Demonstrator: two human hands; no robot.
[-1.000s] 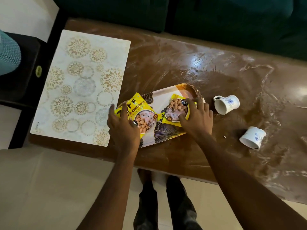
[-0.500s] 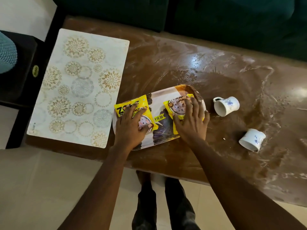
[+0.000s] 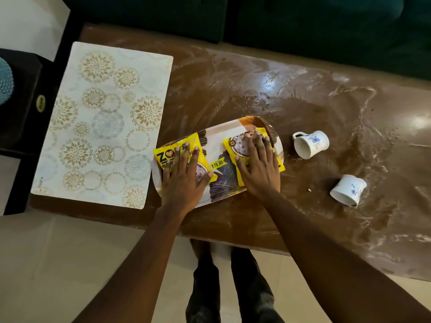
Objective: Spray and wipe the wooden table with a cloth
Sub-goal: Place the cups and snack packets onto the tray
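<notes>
fingers (image 3: 185,157) lie straight and flat: left hand (image 3: 184,183) and right hand (image 3: 260,171) each pin a yellow snack packet (image 3: 163,157) to the oval patterned tray (image 3: 215,135), maybe to clear the brown wooden table (image 3: 233,89).

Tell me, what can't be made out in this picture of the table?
All in the head view:
Left packet: the left hand covers most of its print.
Right packet: the right hand hides its picture.
Table: its right end is cut off by the frame edge.
Mat: the corner lettering is too small to read.
</notes>
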